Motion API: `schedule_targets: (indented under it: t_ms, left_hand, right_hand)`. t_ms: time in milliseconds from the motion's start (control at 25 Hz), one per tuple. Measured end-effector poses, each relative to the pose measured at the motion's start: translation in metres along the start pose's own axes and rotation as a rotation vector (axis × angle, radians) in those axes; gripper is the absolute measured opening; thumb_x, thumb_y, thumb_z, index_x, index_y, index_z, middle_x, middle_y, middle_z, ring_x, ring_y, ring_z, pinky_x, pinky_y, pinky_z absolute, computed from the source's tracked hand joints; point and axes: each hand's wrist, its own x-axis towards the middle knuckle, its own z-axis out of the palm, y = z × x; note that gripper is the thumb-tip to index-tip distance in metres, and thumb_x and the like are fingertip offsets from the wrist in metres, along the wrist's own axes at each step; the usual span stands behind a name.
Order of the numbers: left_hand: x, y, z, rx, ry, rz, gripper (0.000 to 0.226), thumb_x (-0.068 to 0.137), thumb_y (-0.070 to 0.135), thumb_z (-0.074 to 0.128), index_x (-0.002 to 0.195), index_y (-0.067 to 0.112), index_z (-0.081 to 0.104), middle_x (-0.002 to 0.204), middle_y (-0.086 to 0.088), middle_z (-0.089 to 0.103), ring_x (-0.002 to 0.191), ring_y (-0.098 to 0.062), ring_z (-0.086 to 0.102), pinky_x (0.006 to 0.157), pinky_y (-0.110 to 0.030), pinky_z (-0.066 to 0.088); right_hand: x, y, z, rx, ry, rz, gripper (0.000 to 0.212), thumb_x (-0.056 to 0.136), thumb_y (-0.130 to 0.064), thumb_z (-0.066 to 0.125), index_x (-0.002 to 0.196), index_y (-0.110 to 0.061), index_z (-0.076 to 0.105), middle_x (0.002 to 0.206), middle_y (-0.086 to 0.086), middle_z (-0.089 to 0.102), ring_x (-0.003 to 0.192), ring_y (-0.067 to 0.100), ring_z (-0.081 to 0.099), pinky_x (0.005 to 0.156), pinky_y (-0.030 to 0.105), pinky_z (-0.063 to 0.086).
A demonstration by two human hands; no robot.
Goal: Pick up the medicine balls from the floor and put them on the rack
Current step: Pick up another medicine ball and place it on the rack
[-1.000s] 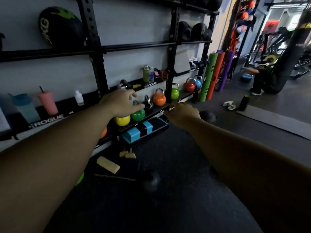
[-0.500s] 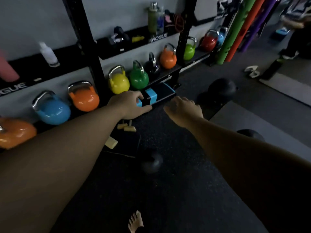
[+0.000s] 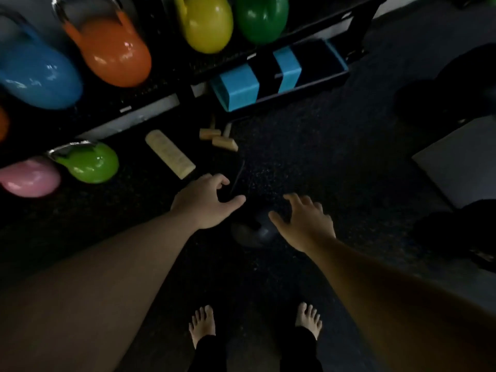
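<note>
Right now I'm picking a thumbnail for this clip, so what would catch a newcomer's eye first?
Two bare hands, the left hand and the right hand, reach down open toward a small dark ball on the floor between them. Above, bright kettlebells line the rack: blue, orange, yellow and green. Bare feet show at the bottom edge.

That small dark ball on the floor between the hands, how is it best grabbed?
Probably from above, one palm on each side of the small dark ball. It looks round with no handle visible, so cupping its opposite flanks seems safest. The left hand and right hand are open and spread either side of it, not yet touching.
</note>
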Motion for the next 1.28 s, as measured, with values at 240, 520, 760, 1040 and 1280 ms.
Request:
schedule_targets:
  t_ms: [240,520,760,1040,1280]
  left_hand:
    - [0.121,-0.063,0.153,-0.106,-0.049,-0.107,0.073,0.085,0.082,0.058,0.141,0.035,0.056,0.14,0.007,0.055,0.118,-0.016,0.057,0.088,-0.039,0.05]
    - [0.211,-0.142,0.304,-0.316,-0.114,-0.277,0.121,0.064,0.101,0.046,0.164,0.035,0.031,0.169,-0.005,0.032,0.151,-0.032,0.039,0.115,-0.047,0.04]
    - [0.233,-0.153,0.347,-0.774,-0.055,-0.395,0.126,0.049,0.103,0.057,0.158,0.042,0.043,0.151,0.01,0.053,0.134,-0.019,0.053,0.103,-0.034,0.047]
    - [0.232,-0.126,0.312,-0.881,-0.005,-0.43,0.123,0.043,0.093,0.072,0.151,0.036,0.055,0.147,0.001,0.063,0.13,-0.026,0.061,0.11,-0.047,0.051]
    - [0.21,-0.067,0.167,-0.822,0.105,-0.326,0.138,0.037,0.092,0.067,0.16,0.035,0.045,0.161,-0.003,0.049,0.142,-0.03,0.051,0.113,-0.046,0.047]
  right_hand:
    - [0.122,0.048,0.147,-0.055,-0.097,-0.048,0.084,0.086,-0.083,0.032,0.154,-0.035,0.03,0.153,0.004,0.045,0.133,0.034,0.045,0.096,0.054,0.045]
    - [0.216,0.093,0.287,0.022,-0.182,0.039,0.121,0.062,-0.108,0.022,0.161,-0.041,0.001,0.166,0.009,0.024,0.145,0.041,0.033,0.099,0.064,0.046]
    - [0.233,0.102,0.323,0.502,-0.117,0.029,0.134,0.053,-0.107,0.049,0.163,-0.041,0.008,0.165,0.007,0.027,0.147,0.031,0.035,0.106,0.046,0.039]
    - [0.232,0.087,0.299,0.707,0.014,0.052,0.125,0.051,-0.103,0.057,0.156,-0.039,0.035,0.152,0.003,0.045,0.136,0.024,0.048,0.097,0.034,0.044]
    - [0.215,0.034,0.171,0.825,0.135,-0.039,0.12,0.054,-0.1,0.061,0.154,-0.04,0.036,0.149,0.001,0.045,0.13,0.021,0.051,0.088,0.024,0.044]
